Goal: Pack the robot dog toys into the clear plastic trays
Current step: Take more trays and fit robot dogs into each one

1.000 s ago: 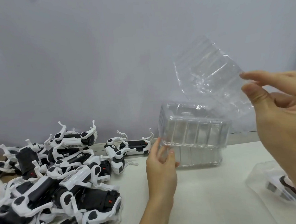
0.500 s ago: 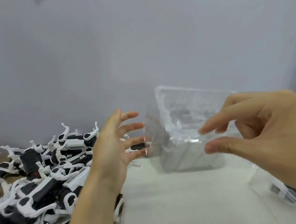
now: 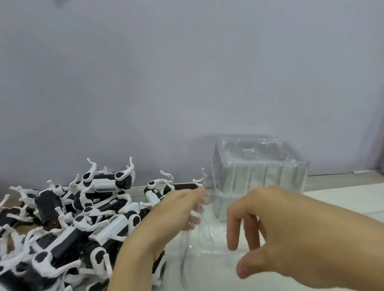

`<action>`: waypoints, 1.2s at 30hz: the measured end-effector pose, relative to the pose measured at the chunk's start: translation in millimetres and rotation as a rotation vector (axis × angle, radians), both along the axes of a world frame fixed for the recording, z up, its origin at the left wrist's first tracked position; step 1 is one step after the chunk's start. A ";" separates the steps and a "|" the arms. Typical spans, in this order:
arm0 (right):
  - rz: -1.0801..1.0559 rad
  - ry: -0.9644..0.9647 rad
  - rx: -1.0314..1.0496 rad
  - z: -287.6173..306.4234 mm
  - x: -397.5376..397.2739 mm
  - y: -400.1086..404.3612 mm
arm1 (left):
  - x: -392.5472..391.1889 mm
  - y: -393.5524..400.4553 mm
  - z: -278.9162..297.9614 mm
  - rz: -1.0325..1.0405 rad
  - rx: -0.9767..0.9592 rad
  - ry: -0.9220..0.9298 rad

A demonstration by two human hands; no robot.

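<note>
A pile of black-and-white robot dog toys (image 3: 79,228) covers the left of the table. A single clear plastic tray (image 3: 206,248) is low over the table between my hands, blurred and hard to trace. My left hand (image 3: 177,213) grips the tray's left edge with curled fingers. My right hand (image 3: 293,236) is at its right side, fingers pointing down and thumb below, holding that edge as far as the blur shows. A stack of clear trays (image 3: 260,177) stands behind my hands, against the wall.
The white tabletop (image 3: 347,198) runs to the right of the stack. A grey wall (image 3: 182,78) closes off the back. One dog toy (image 3: 166,189) lies on its back between the pile and the stack.
Both hands have come down from chest height to just above the table with the single tray. The left hand, spread open half a second ago, now grips the tray's left edge.
</note>
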State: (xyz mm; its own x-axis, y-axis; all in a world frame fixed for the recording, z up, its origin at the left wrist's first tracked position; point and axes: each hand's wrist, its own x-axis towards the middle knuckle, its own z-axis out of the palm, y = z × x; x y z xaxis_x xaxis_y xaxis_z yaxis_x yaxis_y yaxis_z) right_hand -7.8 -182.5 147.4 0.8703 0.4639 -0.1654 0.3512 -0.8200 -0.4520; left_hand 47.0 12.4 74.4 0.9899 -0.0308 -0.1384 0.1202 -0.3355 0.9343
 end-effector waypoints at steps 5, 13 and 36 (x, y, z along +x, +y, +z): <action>-0.067 0.123 -0.105 -34.0 23.1 0.5 | 9.6 4.2 -21.9 0.110 0.442 -0.097; -0.112 0.168 -0.014 -44.1 41.5 -30.5 | 12.2 -6.4 -36.3 0.235 0.766 -0.009; -0.180 0.129 0.073 -48.4 47.7 -38.3 | 15.0 -6.5 -48.2 0.302 0.961 -0.076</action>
State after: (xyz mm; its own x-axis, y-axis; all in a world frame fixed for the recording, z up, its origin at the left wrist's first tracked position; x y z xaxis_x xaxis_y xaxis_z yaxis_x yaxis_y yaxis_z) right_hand 39.9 -220.8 99.0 0.9138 0.3181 -0.2526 0.1378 -0.8277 -0.5439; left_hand 62.0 6.0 26.2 0.9451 0.3139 0.0913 0.2758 -0.9155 0.2928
